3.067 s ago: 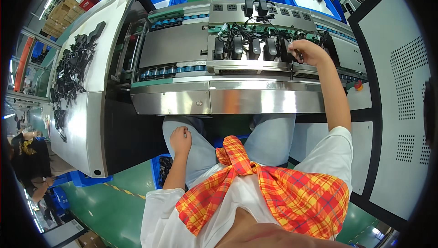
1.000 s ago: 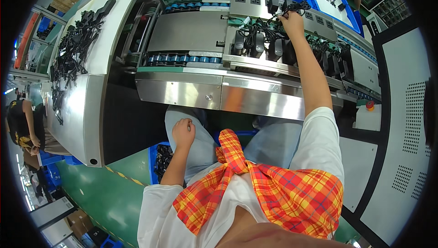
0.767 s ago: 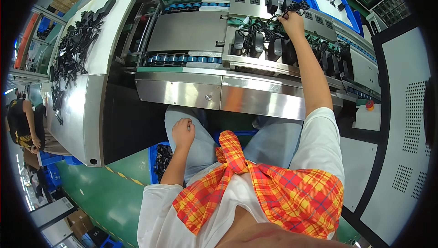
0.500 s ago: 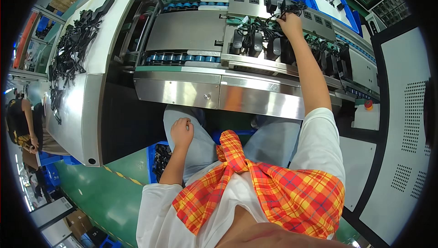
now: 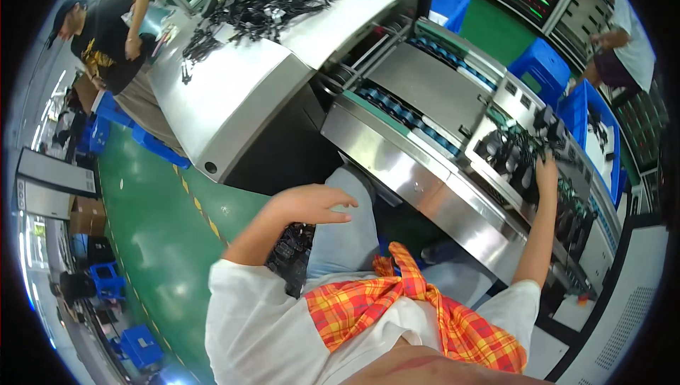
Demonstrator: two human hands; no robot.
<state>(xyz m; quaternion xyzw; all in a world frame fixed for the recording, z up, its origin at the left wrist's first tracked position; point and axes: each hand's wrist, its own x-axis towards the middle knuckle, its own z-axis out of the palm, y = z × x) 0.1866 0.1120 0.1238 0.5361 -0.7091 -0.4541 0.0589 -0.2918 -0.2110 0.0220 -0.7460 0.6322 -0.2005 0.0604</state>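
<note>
Head view: my right hand [image 5: 545,170] works beside adapters [image 5: 490,147] on the conveyor [image 5: 428,79], any hold hidden, tangled cables [image 5: 516,138] seemingly wanting gentle fingers, while my left hand [image 5: 316,205] hangs empty, loosely spread.

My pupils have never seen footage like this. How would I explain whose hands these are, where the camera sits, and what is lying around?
These are a person's own two bare hands. The view comes from a wide fisheye camera worn on the head, looking down, so straight edges bend near the rim. The right hand is at the black adapters and cables on a metal conveyor line; its exact grip is too small to tell. The left hand, with nothing visible in it, appears above the left thigh. A heap of dark cables lies on the pale work surface.
</note>
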